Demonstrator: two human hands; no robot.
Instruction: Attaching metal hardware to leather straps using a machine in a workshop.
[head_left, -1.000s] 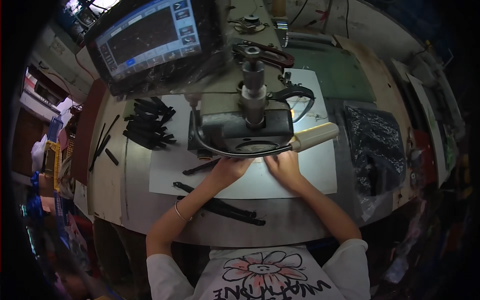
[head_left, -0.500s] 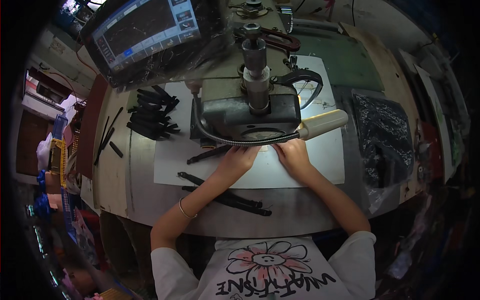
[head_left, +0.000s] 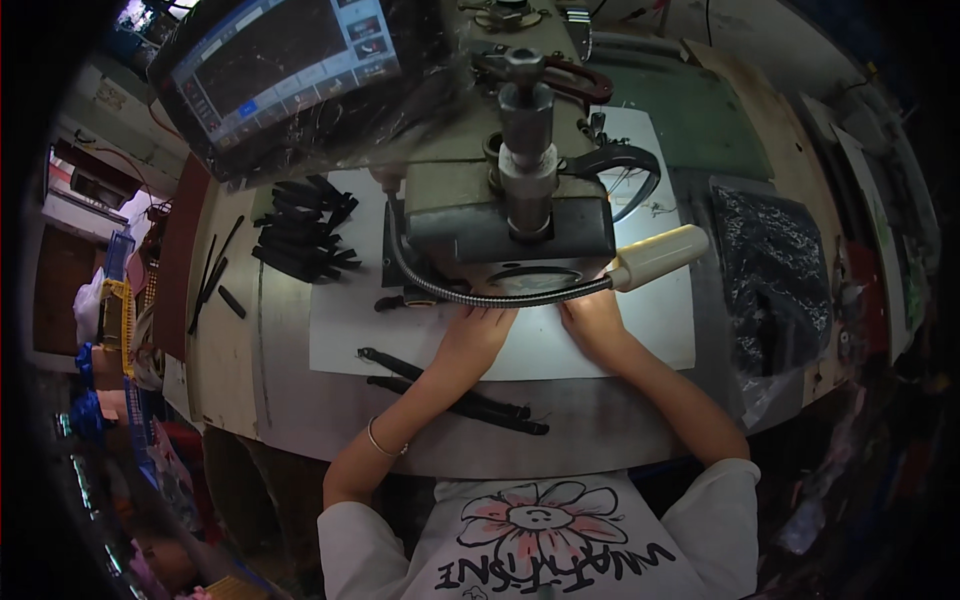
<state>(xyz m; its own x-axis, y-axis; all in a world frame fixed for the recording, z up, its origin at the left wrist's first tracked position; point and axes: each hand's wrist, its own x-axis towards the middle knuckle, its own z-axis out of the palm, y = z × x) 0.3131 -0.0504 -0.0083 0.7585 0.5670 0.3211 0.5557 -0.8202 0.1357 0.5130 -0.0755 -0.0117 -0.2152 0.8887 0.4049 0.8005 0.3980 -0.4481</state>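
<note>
My left hand (head_left: 476, 338) rests on the white work surface just in front of the sewing machine head (head_left: 510, 240). Its knuckles are bent, and its fingertips pass out of sight beneath the machine. To its right, my right hand (head_left: 596, 328) reaches under the same head near the lamp handle, fingers also largely hidden. What either hand holds, if anything, is covered by the machine. A short black fabric strip (head_left: 390, 303) pokes out left of my left hand. Two long black strips (head_left: 480, 404) lie beneath and beside my left forearm.
A pile of black strips (head_left: 303, 230) lies at the left, with several thin black pieces (head_left: 230, 300) farther left. A lit screen (head_left: 290, 75) stands at the back left. A cream lamp (head_left: 660, 257) on a flexible metal neck crosses before the machine. A plastic-wrapped dark bundle (head_left: 775, 275) sits right.
My left forearm has swung rightward, and less of the black strip by my left hand shows. Both hands sit slightly lower in view, and the whole view has shifted a little.
</note>
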